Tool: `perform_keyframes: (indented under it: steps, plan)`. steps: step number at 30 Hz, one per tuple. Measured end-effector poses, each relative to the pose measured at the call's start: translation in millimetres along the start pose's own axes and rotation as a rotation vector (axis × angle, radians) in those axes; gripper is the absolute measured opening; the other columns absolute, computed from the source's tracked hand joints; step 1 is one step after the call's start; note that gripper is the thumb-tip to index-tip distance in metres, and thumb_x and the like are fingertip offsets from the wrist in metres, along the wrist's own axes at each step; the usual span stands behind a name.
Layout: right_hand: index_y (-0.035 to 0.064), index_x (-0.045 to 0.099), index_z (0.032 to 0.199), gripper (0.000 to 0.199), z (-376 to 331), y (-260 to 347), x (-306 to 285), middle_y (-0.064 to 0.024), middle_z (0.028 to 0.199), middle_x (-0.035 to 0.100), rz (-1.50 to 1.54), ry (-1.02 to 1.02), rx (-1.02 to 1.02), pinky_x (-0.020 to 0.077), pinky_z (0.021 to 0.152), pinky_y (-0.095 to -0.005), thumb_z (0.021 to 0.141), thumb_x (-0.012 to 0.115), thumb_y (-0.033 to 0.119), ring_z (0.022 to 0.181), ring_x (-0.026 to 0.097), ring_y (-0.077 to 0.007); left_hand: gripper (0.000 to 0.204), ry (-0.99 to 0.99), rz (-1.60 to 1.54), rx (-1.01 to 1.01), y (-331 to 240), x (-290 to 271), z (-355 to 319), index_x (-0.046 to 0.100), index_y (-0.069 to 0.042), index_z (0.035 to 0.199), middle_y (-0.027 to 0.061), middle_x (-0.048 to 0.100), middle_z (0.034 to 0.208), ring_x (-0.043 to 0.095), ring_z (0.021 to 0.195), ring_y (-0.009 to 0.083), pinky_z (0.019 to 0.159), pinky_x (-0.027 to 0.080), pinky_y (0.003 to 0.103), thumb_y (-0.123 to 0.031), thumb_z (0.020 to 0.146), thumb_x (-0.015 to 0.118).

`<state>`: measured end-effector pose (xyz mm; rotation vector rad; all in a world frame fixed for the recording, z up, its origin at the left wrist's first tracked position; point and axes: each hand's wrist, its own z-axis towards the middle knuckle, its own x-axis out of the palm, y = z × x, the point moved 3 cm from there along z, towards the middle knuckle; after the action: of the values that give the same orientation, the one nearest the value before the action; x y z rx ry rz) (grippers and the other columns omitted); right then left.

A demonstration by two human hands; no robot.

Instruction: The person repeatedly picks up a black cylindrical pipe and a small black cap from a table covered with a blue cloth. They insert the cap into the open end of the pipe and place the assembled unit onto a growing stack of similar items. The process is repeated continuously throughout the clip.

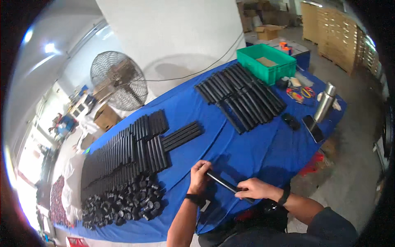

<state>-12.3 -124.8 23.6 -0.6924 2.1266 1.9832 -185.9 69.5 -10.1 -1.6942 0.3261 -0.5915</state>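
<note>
Both hands work one black tube (pixel 224 183) over the near edge of the blue-covered table (pixel 247 152). The left hand (pixel 199 177) is clenched around the tube's upper-left end, fingers curled over it, apparently pinching or seating something at that end — too small to tell what. The right hand (pixel 255 189) grasps the lower-right end, thumb side toward the camera, and seems to brace the tube so it does not twist. The tube runs diagonally between the hands, lifted just above the cloth, not lying on it.

Just left of the left hand sits a loose heap of small black caps (pixel 123 201) — probably kept there for short reach. Behind the heap, flat rows of black tubes (pixel 123 152) lie side by side, packed tight, with a shorter bundle of tubes (pixel 183 135) set apart to their right. Farther up the table is a second batch of longer black tubes (pixel 240 96), fanned roughly parallel, well apart from the hands.

At the far end stands a green plastic crate (pixel 267 61) with a piece of cardboard inside. On the right edge are a steel flask (pixel 325 103), upright, a dark phone (pixel 312 127) lying flat near it, and some small coloured tools (pixel 300 94). A round wire-guard fan (pixel 118 80) stands beyond the table on the left; stacked cartons (pixel 333 35) line the far right.
</note>
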Motion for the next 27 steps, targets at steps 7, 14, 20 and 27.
perform_keyframes:
  steps: [7,14,20,27]
  plan:
    - [0.0017,0.063,0.101,0.035,-8.1,9.0,-56.9,-0.0172,0.084,0.068,-0.215,-0.272,0.030,0.0505,0.068,-0.0427,0.093,0.070,0.034,0.077,0.069,-0.0293,0.047,-0.042,-0.014,0.054,-7.0,-12.0,11.4,0.062,-0.003,0.116,0.0057,0.063,0.101,0.062,0.080,0.0158,0.062,0.053,0.030,-0.047,0.104,0.053]
    - [0.0008,0.061,0.086,0.032,16.5,53.3,-189.3,-0.0142,0.079,0.066,-0.304,-0.669,-0.007,0.0480,0.065,-0.0383,0.091,0.068,0.032,0.071,0.064,-0.0237,0.030,-0.064,0.134,0.012,-6.6,-42.2,8.5,0.066,0.000,0.100,0.0059,0.065,0.087,0.063,0.072,0.0132,0.059,0.053,0.028,-0.030,0.099,0.065]
    - [-0.0019,0.057,0.091,0.034,89.2,6.2,-218.4,-0.0250,0.084,0.069,-1.070,-0.716,0.169,0.0546,0.071,-0.0551,0.093,0.061,0.031,0.079,0.069,-0.0428,0.027,-0.078,0.107,0.019,0.4,-36.9,15.3,0.066,0.000,0.095,0.0051,0.065,0.082,0.062,0.067,0.0129,0.057,0.052,0.028,-0.026,0.098,0.068]
    - [-0.0055,0.062,0.104,0.038,137.4,-50.8,-217.0,-0.0231,0.090,0.072,-1.110,-0.663,0.324,0.0576,0.075,-0.0526,0.092,0.061,0.030,0.087,0.072,-0.0406,0.026,-0.082,0.149,0.028,4.4,-39.8,14.5,0.067,0.000,0.093,0.0052,0.066,0.080,0.063,0.065,0.0126,0.057,0.052,0.028,-0.026,0.098,0.068]
